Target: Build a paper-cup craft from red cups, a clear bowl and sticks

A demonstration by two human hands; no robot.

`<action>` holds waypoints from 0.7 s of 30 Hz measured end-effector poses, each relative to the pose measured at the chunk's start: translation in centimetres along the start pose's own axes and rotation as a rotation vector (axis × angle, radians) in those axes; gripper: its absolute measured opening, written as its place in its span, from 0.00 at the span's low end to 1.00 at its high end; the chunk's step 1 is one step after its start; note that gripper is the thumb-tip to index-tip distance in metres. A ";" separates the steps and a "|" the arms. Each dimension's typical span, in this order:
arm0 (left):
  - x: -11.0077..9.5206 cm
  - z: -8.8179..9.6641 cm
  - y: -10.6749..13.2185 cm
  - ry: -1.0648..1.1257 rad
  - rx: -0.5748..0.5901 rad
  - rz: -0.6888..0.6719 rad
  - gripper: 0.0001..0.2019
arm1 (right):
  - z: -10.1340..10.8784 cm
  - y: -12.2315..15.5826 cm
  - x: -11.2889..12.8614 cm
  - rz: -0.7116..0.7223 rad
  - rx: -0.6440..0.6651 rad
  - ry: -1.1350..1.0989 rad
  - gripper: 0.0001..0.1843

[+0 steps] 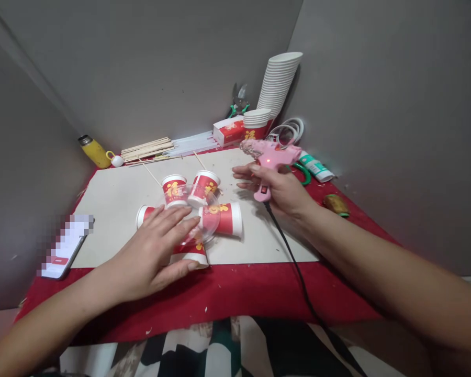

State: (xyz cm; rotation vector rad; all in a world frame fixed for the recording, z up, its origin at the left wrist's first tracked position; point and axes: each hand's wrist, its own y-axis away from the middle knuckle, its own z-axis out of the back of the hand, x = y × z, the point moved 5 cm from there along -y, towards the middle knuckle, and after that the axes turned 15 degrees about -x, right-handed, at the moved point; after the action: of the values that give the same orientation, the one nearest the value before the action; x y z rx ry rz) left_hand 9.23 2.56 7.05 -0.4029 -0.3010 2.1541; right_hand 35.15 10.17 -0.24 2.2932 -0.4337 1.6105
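Note:
My left hand (160, 243) lies flat with its fingers stretched over a clear round plastic disc (210, 230). Beneath and around the disc sit several red and white paper cups in a ring. The right-hand cup (230, 219) lies on its side, and the near cup (192, 256) is partly hidden by my hand. At the back, one cup (175, 189) and another cup (204, 186) have thin wooden sticks beside them. Right of the ring, my right hand (280, 186) grips a pink hot glue gun (272, 157), whose small light glows; its nozzle points left.
A black cord (294, 256) runs from the glue gun toward my lap. Stacked cups (278, 84), a red box (228, 131) and pruning shears (238, 102) stand at the back. Wooden sticks (147, 151) and a yellow bottle (94, 152) lie back left; a phone (66, 246) rests at left.

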 end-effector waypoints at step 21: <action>4.5 -4.8 -3.9 -0.066 0.184 0.104 0.39 | -5.3 -2.6 -2.5 0.020 0.185 0.159 0.07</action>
State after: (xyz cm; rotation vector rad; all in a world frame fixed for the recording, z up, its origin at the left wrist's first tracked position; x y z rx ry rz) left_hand 11.55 8.77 3.24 -0.2479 -0.1190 2.2770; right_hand 30.90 14.95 -1.03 2.2718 -0.2806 1.8983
